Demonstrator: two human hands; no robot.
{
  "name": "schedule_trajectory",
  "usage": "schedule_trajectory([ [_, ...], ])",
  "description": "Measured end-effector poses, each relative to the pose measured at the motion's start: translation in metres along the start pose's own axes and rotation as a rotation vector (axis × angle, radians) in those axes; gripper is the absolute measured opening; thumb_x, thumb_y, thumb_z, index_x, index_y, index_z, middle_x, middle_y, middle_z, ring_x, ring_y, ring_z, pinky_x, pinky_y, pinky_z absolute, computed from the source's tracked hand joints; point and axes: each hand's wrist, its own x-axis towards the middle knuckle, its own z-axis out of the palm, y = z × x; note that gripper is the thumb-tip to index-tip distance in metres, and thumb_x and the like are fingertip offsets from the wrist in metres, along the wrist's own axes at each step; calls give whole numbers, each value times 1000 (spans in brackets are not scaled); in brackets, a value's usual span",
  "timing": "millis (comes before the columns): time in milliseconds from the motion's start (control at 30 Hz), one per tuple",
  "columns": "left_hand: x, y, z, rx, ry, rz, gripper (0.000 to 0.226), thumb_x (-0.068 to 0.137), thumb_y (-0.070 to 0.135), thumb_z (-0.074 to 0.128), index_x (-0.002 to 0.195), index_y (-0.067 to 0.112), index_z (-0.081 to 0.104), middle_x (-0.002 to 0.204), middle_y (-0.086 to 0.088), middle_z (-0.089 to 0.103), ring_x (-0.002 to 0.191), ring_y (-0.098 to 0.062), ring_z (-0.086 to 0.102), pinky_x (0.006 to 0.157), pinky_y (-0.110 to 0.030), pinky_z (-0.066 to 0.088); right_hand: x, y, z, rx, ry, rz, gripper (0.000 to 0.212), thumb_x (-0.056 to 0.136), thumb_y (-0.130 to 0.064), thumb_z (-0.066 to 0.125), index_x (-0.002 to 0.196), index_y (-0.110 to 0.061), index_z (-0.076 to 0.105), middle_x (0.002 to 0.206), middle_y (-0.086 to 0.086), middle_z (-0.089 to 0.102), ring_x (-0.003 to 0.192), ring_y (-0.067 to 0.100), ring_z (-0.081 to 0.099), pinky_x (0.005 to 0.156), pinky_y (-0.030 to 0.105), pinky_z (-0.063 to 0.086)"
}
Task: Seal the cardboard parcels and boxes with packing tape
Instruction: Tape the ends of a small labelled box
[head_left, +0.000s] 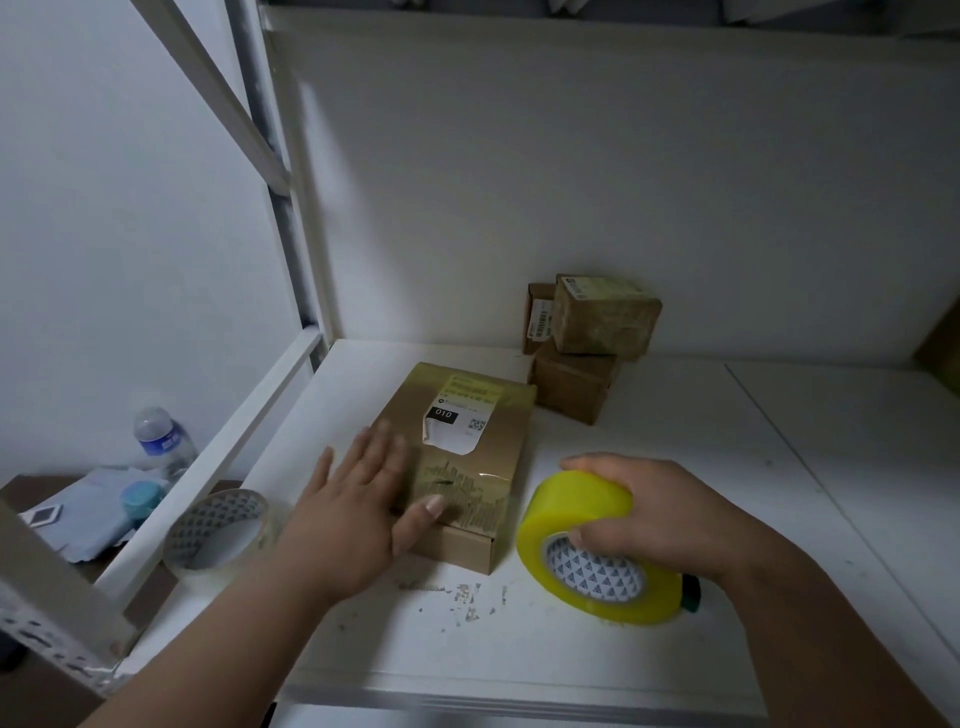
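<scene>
A flat brown cardboard parcel with a white shipping label lies on the white shelf, yellowish tape across its top. My left hand lies flat on the parcel's near left part, fingers straight and spread. Just right of the parcel, my right hand grips a thick yellow tape roll standing on edge on the shelf, fingers curled into its core. A second, nearly used-up clear tape roll lies at the shelf's left edge.
Three small taped cardboard boxes are stacked against the back wall. White metal rack posts stand at the left. Beyond them, lower down, are a water bottle, papers and a blue cap. A dark green object peeks from behind the yellow roll.
</scene>
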Motion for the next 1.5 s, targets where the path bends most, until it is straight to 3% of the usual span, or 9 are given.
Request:
schedule_trajectory([
  [167,8,5,4,165,-139,94,140,35,91,-33,155,23,-15,155,11,-24,149,-11,-17,121,-37,-2,-15,-27,6,-429,142,-134,90,81,-42,62,153,-45,9,158,-13,20,144,13,21,119,32,15],
  [300,6,18,7,218,-73,69,123,52,83,-38,157,31,2,165,1,-1,152,-22,9,119,-46,20,-24,-70,45,-510,252,-311,86,77,-29,42,157,-21,11,165,1,5,152,18,1,118,38,-16],
  [433,-1,18,18,148,-1,133,63,87,53,32,134,22,60,142,-5,55,121,-29,62,85,-53,55,-5,-88,100,-669,125,-280,76,96,-25,38,154,0,-6,163,19,-12,150,30,-14,117,44,-20],
  [733,5,0,19,92,56,158,104,74,86,-13,152,31,29,157,16,21,146,-7,24,115,-37,25,2,-77,99,-1031,67,-169,71,101,-36,22,151,9,-3,159,31,-2,150,41,-2,97,56,-38],
  [833,2,1,25,116,45,122,87,93,73,6,138,17,56,144,0,53,133,-19,50,102,-44,44,2,-74,107,-1017,105,-145,72,102,-36,23,150,10,-4,158,34,-4,149,44,-3,91,58,-38],
  [1000,12,-5,11,114,95,183,120,59,95,-12,152,33,30,158,16,23,146,-4,24,112,-31,28,7,-73,102,-945,112,-142,73,100,-35,31,152,7,2,160,30,2,150,38,6,96,54,-34],
  [1267,8,-8,27,147,102,134,98,85,81,-3,145,22,46,151,5,40,140,-16,41,111,-34,29,12,-64,110,-908,114,-148,78,99,-32,38,152,5,-5,160,29,-9,151,36,-4,100,50,-31],
  [1400,7,-7,20,180,92,94,88,91,76,7,128,22,66,133,5,63,120,-15,62,81,-36,54,11,-57,109,-864,115,-162,77,98,-32,40,154,1,-3,161,25,-6,152,32,-3,103,53,-34],
  [1500,4,-6,25,193,99,94,83,92,74,12,129,20,65,133,3,62,121,-17,61,82,-37,52,6,-45,112,-672,218,-254,71,86,-31,48,151,-7,31,159,19,25,149,27,23,115,54,-16],
])
